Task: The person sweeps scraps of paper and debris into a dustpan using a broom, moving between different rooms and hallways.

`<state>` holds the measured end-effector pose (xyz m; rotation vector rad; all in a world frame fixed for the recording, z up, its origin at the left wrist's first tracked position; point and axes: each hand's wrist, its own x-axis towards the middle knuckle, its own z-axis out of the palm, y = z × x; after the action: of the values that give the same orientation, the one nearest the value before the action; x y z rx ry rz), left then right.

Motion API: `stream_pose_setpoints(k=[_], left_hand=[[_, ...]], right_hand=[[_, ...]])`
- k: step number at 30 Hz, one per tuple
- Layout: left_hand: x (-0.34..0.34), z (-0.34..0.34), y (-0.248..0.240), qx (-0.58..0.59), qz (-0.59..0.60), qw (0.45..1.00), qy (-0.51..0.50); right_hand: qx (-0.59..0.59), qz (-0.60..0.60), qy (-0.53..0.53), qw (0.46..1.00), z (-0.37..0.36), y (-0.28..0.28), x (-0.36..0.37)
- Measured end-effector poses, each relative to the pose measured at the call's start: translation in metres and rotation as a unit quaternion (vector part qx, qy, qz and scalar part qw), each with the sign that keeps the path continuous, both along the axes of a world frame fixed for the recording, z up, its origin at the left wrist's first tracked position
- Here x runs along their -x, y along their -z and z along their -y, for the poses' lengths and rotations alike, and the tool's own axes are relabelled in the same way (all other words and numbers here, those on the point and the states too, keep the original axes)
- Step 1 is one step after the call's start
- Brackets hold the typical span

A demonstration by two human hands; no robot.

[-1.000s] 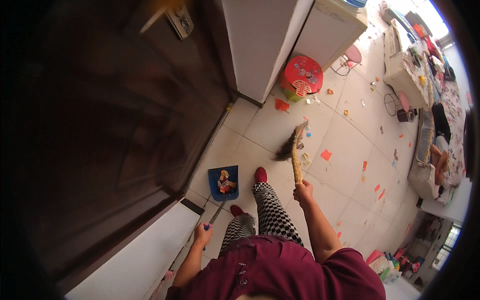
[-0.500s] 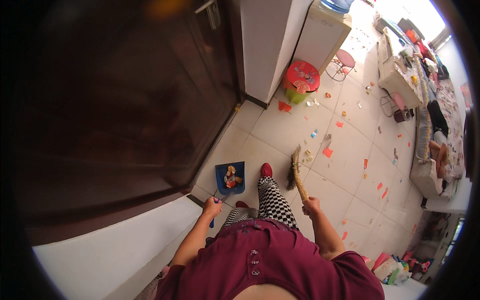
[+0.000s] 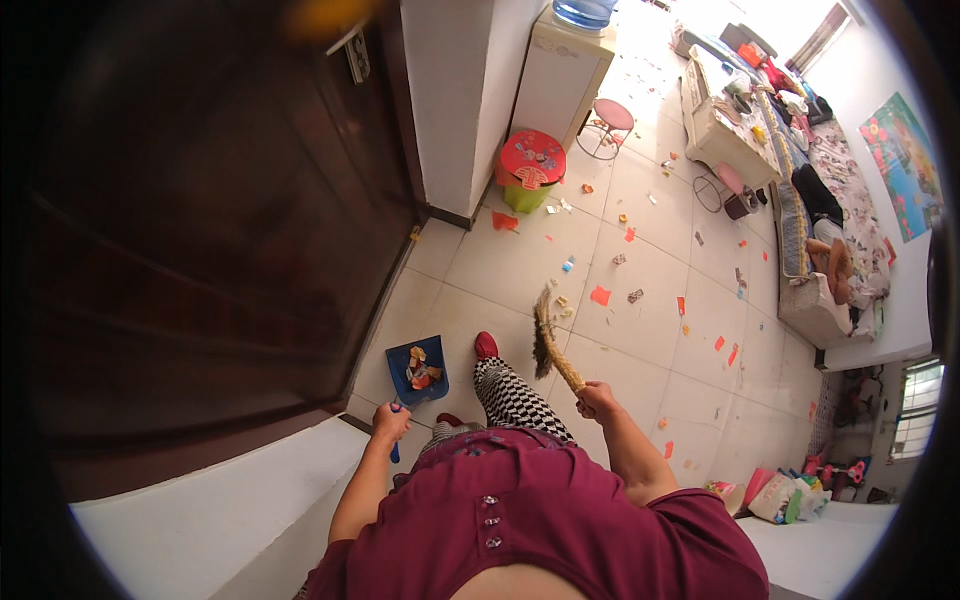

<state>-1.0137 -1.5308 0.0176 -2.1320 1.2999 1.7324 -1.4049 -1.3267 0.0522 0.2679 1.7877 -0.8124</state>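
Note:
My left hand (image 3: 391, 422) is closed round the blue handle of a dustpan (image 3: 400, 356), whose pan is just ahead of the hand, low over or on the tiles. Crumpled scraps (image 3: 421, 371) in orange, cream and red lie in the pan. In my right hand (image 3: 597, 400) I grip the straw-coloured handle of a short hand broom (image 3: 544, 337). Its dark bristles are at floor level, right of my red shoe (image 3: 486, 345). Small yellowish bits (image 3: 563, 307) of litter lie close beside the bristles.
Red paper scraps (image 3: 600, 295) and other litter are strewn over the tiled floor. Ahead stand a green bin with a red lid (image 3: 532, 160), a water dispenser (image 3: 560, 70) and a pink stool (image 3: 613, 115). A dark door (image 3: 230, 250) borders the left; a person lies on the sofa at right.
The view has turned right, so the room has shifted left in the picture. Both hands keep their hold on the dustpan and broom, and the broom head has tilted slightly.

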Motion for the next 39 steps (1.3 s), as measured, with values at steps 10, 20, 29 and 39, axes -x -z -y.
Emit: stream_pose_setpoints(k=[10,20,29,39], left_hand=[[-0.003,0.005,0.021,0.119,0.063,0.982,0.134],[-0.02,0.04,0.011,0.127,0.085,0.982,0.115],[-0.077,0.042,0.019,0.107,0.057,0.978,0.17],[-0.065,0.051,-0.033,-0.036,0.144,0.972,0.181]], right_hand=[[-0.03,-0.043,-0.027,0.998,-0.029,-0.02,-0.007],[0.067,-0.063,-0.025,0.995,0.007,-0.055,0.009],[0.148,-0.042,-0.091,0.984,0.104,-0.083,-0.007],[0.13,-0.002,-0.235,0.963,0.216,-0.062,0.017]])
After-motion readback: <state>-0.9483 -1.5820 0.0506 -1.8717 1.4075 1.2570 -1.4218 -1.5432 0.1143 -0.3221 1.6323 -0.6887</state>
